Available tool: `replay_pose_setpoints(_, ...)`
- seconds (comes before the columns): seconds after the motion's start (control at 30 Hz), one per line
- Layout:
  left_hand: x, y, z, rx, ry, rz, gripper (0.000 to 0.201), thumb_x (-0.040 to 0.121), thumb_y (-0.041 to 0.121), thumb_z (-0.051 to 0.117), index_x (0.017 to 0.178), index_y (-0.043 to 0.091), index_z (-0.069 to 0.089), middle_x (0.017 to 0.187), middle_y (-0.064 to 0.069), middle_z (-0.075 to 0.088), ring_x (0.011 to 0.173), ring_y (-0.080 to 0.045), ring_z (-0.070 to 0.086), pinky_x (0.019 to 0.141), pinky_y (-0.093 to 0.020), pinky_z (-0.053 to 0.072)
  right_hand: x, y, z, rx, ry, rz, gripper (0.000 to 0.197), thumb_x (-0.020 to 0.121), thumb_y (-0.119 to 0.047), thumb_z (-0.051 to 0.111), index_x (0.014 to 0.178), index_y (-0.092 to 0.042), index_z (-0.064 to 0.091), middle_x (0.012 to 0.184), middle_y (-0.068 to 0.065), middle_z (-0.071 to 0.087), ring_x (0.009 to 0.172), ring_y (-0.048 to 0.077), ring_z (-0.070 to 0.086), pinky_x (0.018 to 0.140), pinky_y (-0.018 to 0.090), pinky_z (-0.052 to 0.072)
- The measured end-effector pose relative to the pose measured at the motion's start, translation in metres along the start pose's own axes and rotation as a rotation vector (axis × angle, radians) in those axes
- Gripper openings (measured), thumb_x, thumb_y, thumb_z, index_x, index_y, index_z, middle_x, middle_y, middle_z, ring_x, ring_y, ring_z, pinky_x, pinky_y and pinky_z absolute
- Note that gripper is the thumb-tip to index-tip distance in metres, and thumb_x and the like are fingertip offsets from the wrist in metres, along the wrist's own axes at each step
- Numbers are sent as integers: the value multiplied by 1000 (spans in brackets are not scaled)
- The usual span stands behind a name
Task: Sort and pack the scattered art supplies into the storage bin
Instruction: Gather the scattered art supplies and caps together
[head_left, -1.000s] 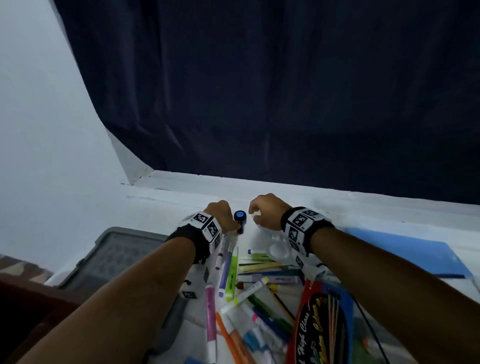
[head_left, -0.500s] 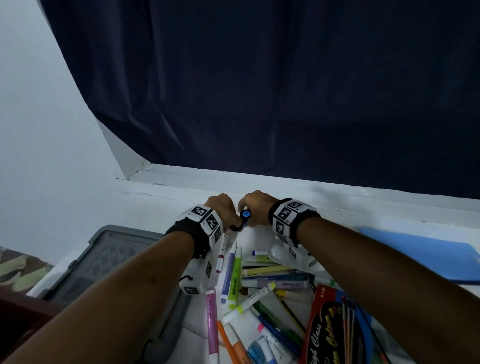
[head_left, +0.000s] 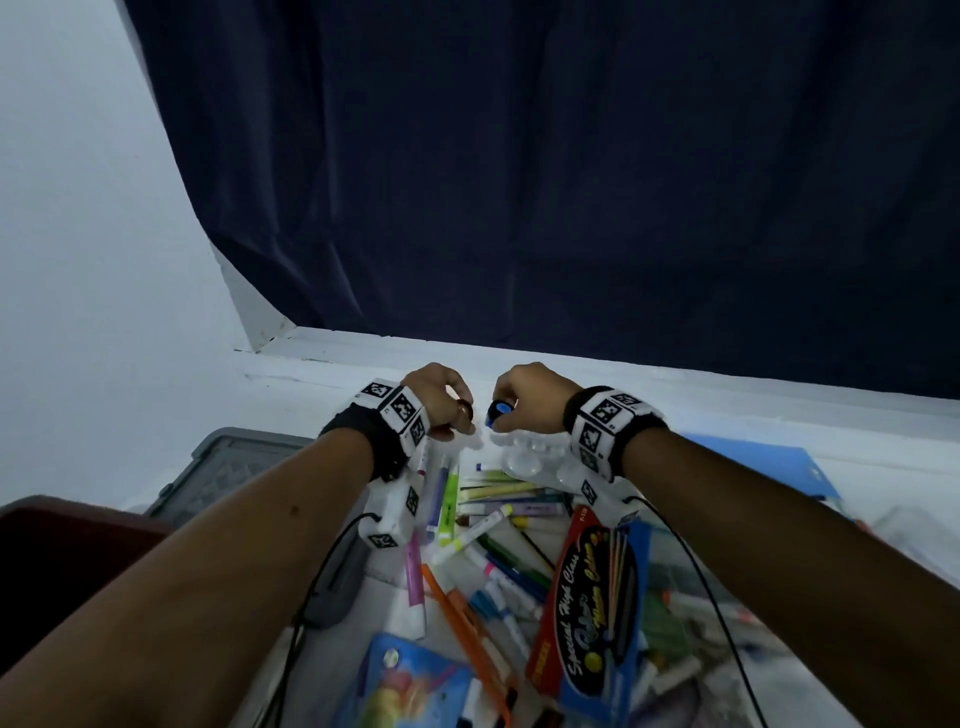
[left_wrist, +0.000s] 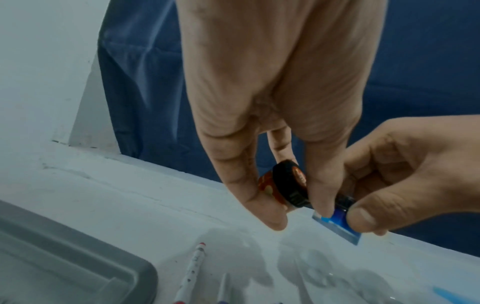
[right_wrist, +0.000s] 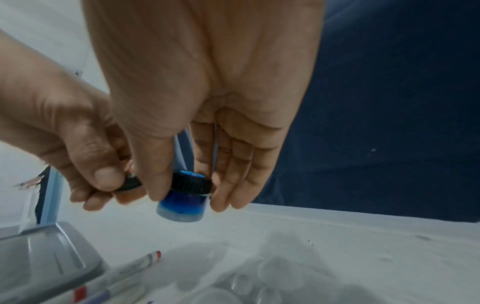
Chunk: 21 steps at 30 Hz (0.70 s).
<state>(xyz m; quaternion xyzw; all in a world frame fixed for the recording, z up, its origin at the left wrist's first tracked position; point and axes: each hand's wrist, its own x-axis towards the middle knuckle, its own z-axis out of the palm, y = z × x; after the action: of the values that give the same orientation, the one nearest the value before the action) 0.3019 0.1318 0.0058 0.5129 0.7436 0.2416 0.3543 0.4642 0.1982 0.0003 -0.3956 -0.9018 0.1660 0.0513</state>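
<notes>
The small blue paint jar with a ribbed black cap (right_wrist: 183, 197) hangs above the far edge of the white surface (head_left: 332, 395), pinched between the thumb and fingers (right_wrist: 233, 174) of the right hand (head_left: 530, 395), which close around its cap and upper wall. Just beside it the left hand (head_left: 436, 397) pinches a second small jar, red-brown with a black ribbed cap (left_wrist: 285, 187), thumb on one side and fingers (left_wrist: 319, 185) on the other; whether the two jars touch cannot be told. Both jars look light and rigid, their walls smooth and likely slippery – the ribbed caps should give the surest hold, and a loose cap could spill paint. The blue jar's short axis is tilted, cap towards the wrist and base down and away; the red-brown one lies nearly sideways, its cap facing the right hand. The grey plastic storage bin (head_left: 228, 467) sits to the left, and the scattered markers and pens (head_left: 467, 519) lie nearer the person – still to be packed, by the look of it.
</notes>
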Motion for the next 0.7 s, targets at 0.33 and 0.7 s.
replay_pose_setpoints(0.33, -110, 15, 40, 19, -76, 158, 24, 76, 13, 73, 96, 14, 60, 78, -9, 67, 58, -28, 68, 59, -32, 56, -169, -13, -19, 33, 95, 98, 25, 81, -27, 74, 101, -13, 70, 101, 1, 68, 91, 18, 61, 80, 37, 54)
replay_pose_setpoints(0.7, -239, 20, 130, 168, -293, 477, 18, 84, 28, 73, 78, 11, 71, 75, -11, 71, 63, -22, 62, 54, -24, 45, -369, -28, 7, 54, 138, 221, 25, 82, -28, 75, 103, -16, 69, 98, -2, 69, 89, 15, 63, 83, 33, 52)
